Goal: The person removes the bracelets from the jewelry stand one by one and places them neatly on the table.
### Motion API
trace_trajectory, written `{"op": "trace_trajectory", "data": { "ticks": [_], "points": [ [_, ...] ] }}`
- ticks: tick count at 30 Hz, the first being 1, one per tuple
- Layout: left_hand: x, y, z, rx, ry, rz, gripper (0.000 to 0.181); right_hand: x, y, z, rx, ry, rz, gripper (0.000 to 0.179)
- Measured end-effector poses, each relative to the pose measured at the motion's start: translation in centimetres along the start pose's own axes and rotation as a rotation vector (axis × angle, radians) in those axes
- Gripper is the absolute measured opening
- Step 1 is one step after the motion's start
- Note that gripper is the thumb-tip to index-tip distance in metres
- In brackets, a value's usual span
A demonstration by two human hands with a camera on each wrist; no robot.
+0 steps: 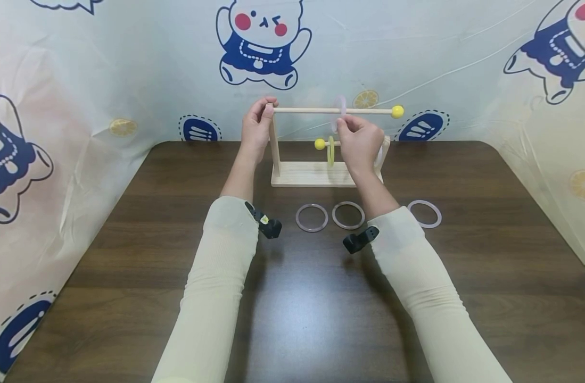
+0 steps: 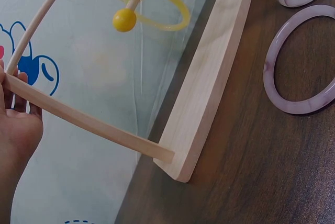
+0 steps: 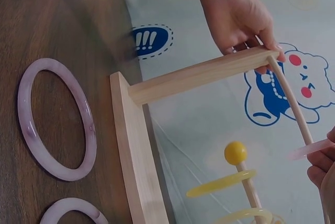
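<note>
A pale wooden bangle stand (image 1: pixel 316 174) has an upper rod (image 1: pixel 306 110) and a lower rod, each ending in a yellow ball. My left hand (image 1: pixel 257 127) grips the top of the stand's left post (image 2: pixel 89 116), where the upper rod joins it. Around the upper rod hangs a pale pink-purple bangle (image 1: pixel 341 103), which my right hand (image 1: pixel 361 141) pinches between thumb and fingers. Yellow bangles (image 3: pixel 220 183) hang on the lower rod, behind my right hand in the head view. That hand is cut off at the edge of the right wrist view.
Three pale purple bangles lie flat on the dark wooden table before the stand: a left one (image 1: pixel 297 218), a middle one (image 1: pixel 334 215) and a right one (image 1: pixel 439 218) beside my right sleeve. A patterned cloth (image 1: pixel 153 69) hangs behind the table.
</note>
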State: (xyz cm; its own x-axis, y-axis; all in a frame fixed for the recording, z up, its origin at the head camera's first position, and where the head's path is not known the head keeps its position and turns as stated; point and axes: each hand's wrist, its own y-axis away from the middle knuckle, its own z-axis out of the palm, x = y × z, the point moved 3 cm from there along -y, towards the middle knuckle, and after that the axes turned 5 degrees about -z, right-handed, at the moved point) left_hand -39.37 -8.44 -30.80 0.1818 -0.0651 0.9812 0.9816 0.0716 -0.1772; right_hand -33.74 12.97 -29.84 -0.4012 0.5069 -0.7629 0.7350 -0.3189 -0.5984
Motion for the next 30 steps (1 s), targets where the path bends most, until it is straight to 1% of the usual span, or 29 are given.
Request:
{"op": "trace_trajectory", "data": {
  "ticks": [3,13,19,25,30],
  "points": [
    [0.09,0.08,0.06,0.001,-0.006,0.008,0.029,0.08,0.04,-0.14,-0.006,0.003,0.008,0.017],
    [0.28,0.34,0.14,0.003,-0.001,0.012,0.029,0.19,0.3,-0.14,0.005,0.027,-0.031,0.018],
    [0.24,0.43,0.07,0.004,-0.018,0.013,0.03,0.38,0.21,-0.34,0.015,0.029,-0.014,0.018],
    [0.16,0.31,0.02,0.007,-0.021,0.014,0.031,0.59,0.09,-0.66,0.036,0.038,-0.017,0.018],
    [0.17,0.27,0.05,0.007,-0.022,0.023,0.031,0.72,0.04,-0.81,0.029,0.045,0.003,0.018]
  ]
}}
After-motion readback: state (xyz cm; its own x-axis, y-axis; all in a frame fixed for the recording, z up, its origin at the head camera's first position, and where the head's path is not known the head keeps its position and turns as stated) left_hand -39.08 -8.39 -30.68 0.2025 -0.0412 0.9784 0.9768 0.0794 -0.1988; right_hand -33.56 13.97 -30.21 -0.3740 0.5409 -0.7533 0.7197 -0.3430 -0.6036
